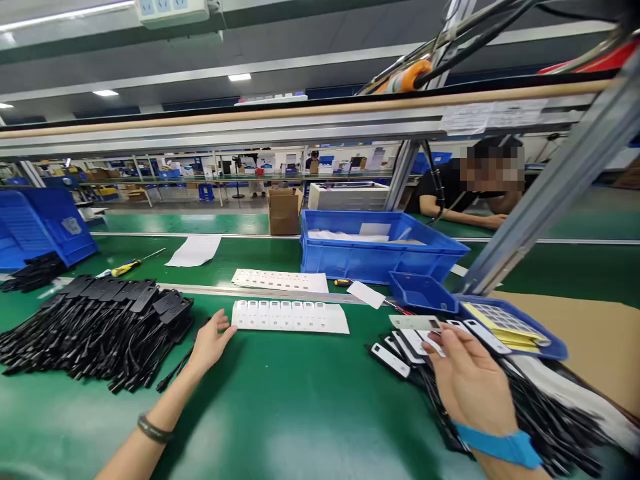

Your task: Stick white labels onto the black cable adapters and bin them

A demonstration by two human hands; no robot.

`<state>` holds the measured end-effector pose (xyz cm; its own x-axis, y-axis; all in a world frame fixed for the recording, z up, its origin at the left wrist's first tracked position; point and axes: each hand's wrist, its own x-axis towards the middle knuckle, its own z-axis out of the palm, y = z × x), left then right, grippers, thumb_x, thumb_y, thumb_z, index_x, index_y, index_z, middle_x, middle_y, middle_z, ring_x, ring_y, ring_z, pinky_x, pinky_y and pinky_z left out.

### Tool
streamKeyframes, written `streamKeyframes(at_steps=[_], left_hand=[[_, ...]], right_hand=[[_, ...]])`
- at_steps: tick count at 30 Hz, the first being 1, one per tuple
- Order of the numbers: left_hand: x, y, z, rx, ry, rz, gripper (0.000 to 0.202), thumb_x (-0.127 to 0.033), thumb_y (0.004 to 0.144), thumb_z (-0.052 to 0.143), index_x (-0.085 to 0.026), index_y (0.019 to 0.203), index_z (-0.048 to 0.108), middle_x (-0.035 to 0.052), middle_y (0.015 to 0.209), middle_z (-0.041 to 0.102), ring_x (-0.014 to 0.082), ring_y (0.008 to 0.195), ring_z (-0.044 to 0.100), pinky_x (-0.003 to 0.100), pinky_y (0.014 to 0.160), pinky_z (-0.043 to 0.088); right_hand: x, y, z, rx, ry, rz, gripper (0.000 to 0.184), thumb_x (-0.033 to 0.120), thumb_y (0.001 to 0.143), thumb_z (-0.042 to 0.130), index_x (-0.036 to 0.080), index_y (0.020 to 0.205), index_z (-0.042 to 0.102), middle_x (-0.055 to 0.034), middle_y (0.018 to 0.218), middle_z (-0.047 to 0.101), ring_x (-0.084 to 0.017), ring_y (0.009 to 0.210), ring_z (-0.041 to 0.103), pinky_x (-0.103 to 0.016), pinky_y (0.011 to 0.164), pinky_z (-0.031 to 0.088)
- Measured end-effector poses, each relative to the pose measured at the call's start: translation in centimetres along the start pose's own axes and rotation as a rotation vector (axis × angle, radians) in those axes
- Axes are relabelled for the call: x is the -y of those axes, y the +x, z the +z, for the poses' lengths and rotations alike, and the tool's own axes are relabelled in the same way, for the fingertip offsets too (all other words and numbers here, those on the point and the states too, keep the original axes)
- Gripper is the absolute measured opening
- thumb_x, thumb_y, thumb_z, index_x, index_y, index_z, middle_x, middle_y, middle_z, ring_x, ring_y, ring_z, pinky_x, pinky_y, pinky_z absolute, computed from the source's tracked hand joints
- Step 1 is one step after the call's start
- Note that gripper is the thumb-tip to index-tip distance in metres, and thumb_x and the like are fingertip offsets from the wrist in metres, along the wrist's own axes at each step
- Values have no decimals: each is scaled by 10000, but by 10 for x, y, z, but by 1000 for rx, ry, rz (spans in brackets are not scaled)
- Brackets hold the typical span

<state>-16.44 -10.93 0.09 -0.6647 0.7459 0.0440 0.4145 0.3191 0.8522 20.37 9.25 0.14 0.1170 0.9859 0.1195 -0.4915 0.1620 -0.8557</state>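
My left hand [211,341] is at the left end of a white sheet of labels [290,317], its thumb tip by the sheet's edge and its fingers apart. On the right, my right hand [473,380] pinches a small pale label strip [414,323] between thumb and fingertips. Under and around that hand lies a heap of black cabled devices [391,360], several with white labels on their faces. Left of my left hand, a large pile of black cabled devices [120,327] covers the bench.
Behind the labels lie another label sheet [280,280] and a large blue bin [370,257]. A small blue tray [423,292], a blue tray with yellow-edged sheets [555,347] and a metal post [545,207] stand right. A screwdriver [127,268] lies left. A co-worker [450,193] leans across the far bench.
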Motion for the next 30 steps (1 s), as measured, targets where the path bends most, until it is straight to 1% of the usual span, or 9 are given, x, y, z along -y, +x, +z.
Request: streamKeyframes(at_steps=[2, 5, 9, 12, 15, 17, 20, 25, 30], left_hand=[[2, 5, -10, -125, 140, 12, 510, -237, 757, 627, -91, 1227, 493, 238, 1301, 478, 395, 1278, 390, 552, 1016, 369], [3, 4, -23, -196, 271, 3, 313, -148, 700, 604, -43, 994, 579, 297, 1194, 492, 510, 1312, 238, 670, 1019, 235], [-11, -4, -21, -137, 279, 17, 276, -225, 758, 573, -92, 998, 543, 218, 994, 561, 486, 1145, 449, 640, 911, 349], [-31, -12, 2, 12, 157, 41, 406, -378, 787, 607, -165, 1111, 489, 104, 878, 583, 338, 871, 601, 472, 767, 473], [-49, -25, 40, 237, -69, 28, 476, -514, 792, 592, -185, 1120, 488, 19, 729, 562, 201, 599, 578, 326, 577, 489], [-55, -36, 65, 355, -238, 0, 509, -545, 799, 569, -171, 1134, 485, 32, 782, 580, 167, 606, 577, 300, 573, 502], [-58, -52, 90, 491, -442, -51, 564, -529, 797, 596, -165, 1207, 464, 91, 966, 620, 161, 741, 614, 320, 716, 534], [-57, -71, 97, 694, -805, -232, 605, -316, 733, 751, -171, 1253, 477, 138, 1078, 633, 192, 852, 646, 336, 798, 513], [-56, -75, 97, 783, -866, -281, 813, -204, 682, 787, -184, 1377, 366, 115, 941, 679, 245, 881, 672, 348, 799, 502]], right_hand=[[4, 0, 5, 21, 40, 46, 386, 445, 570, 864, 214, 809, 667, 9, 855, 597, -126, 813, 548, -199, 679, 493], [3, -12, 13, 107, 8, 101, 369, 460, 605, 842, 206, 785, 644, 3, 841, 580, -129, 789, 534, -199, 653, 489], [-9, -37, 31, 277, -96, 116, 306, 479, 730, 750, 222, 836, 622, 9, 792, 541, -128, 716, 509, -226, 632, 468], [-17, -54, 54, 431, -168, 90, 267, 474, 812, 672, 228, 888, 604, 7, 794, 531, -128, 673, 507, -250, 629, 448], [-25, -66, 76, 545, -175, 70, 258, 469, 849, 627, 222, 908, 582, 7, 796, 520, -115, 609, 490, -257, 597, 421], [-33, -71, 84, 582, -164, 72, 251, 461, 865, 608, 216, 905, 572, 12, 772, 506, -106, 572, 470, -250, 562, 397], [-45, -74, 85, 585, -154, 99, 245, 447, 876, 597, 204, 891, 567, 21, 732, 484, -91, 527, 427, -234, 501, 348], [-52, -79, 75, 615, -210, 161, 238, 421, 864, 618, 186, 866, 575, 22, 692, 486, -81, 495, 385, -222, 455, 315], [-47, -87, 76, 633, -342, 106, 225, 401, 832, 643, 178, 817, 622, -21, 729, 570, -134, 613, 507, -239, 513, 426]])
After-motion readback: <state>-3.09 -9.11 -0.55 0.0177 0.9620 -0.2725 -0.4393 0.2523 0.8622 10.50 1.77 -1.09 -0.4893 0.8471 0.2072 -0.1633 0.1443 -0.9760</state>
